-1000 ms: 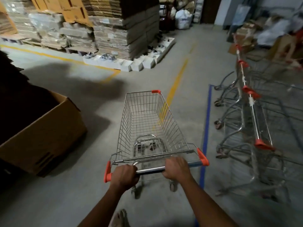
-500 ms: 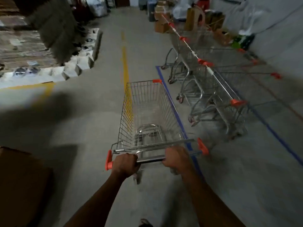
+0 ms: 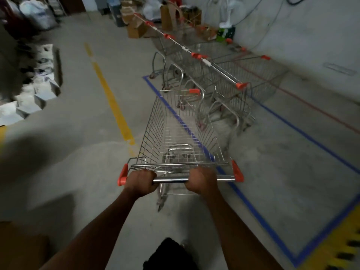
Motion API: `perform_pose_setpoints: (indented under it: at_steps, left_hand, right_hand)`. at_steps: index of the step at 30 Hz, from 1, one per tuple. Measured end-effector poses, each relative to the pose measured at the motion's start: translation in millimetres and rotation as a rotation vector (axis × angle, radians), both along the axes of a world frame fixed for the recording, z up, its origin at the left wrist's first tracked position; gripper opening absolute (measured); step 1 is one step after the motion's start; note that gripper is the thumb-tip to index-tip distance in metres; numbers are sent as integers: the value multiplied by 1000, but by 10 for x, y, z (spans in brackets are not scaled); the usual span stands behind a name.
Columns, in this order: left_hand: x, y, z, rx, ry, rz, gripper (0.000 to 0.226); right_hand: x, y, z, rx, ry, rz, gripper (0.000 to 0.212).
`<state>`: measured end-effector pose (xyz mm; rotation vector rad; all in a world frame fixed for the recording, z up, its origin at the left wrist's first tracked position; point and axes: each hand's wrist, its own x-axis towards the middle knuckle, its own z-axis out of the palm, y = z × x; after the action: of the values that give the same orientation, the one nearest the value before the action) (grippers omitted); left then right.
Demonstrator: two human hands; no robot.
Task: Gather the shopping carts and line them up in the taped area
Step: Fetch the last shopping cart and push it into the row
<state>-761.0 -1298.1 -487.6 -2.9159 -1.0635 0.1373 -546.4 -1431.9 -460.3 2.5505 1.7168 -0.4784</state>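
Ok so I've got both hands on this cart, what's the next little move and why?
Probably swing the cart to the right, across the blue tape line, then line it up beside the row of parked carts. Your left hand and right hand both grip the handle bar, the basket straddles the tape, and the floor inside it looks open.

Cart (image 3: 181,133) shiny wire metal; corner caps (image 3: 238,171) probably plastic; floor (image 3: 78,152) matt concrete.

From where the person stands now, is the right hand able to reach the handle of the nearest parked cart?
Probably not yet. The right hand grips the pushed cart's handle, and the nearest parked cart stands well ahead, with the pushed cart's basket lying in between.
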Motion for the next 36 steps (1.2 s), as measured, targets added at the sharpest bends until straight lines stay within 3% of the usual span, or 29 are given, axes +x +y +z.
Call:
perform_pose_setpoints:
  at_steps: [10,23,29,36]
  left_hand:
    - [-457,-190,51,-82,123,-287,34]
    - [-423,46,-11,-98,18,-738,32]
    - [-184,78,-112,-114,-7,-803,33]
    - [621,159,-109,-158,-69,-852,41]
  right_hand:
    - [-1034,-857,-53,5,-54,-303,28]
    - [-1825,-1070,9,-44,-128,-642,45]
    - [-1767,-1097,25,-80,-119,-737,41]
    - [-1090,-1023,-77,-53,-186,-767,48]
